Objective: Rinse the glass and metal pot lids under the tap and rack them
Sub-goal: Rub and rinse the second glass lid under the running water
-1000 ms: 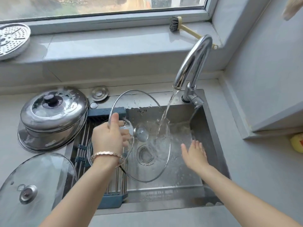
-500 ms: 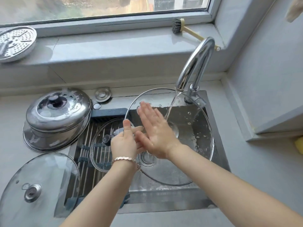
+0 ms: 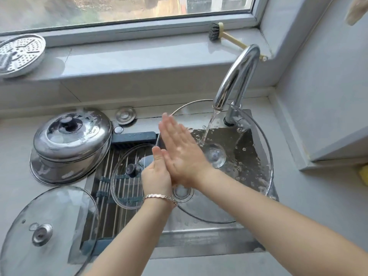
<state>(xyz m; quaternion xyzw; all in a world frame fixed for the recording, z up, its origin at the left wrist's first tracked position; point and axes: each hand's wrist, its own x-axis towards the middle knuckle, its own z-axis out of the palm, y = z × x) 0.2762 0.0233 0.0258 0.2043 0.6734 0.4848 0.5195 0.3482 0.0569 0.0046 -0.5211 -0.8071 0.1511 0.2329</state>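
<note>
Two hands crowd the left rim of the big glass lid (image 3: 249, 168): left hand (image 3: 157, 176) gripping, right hand (image 3: 182, 150) flat-fingered.

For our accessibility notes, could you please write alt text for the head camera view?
A person's left hand grips a large glass lid under the running tap while the flat right hand presses on it. A steel lid sits at left.

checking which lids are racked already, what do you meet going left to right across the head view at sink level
stainless steel domed lid → small glass lid on the sink rack → large glass lid under the running tap → yellow object at the right edge; overlapping things left out
</note>
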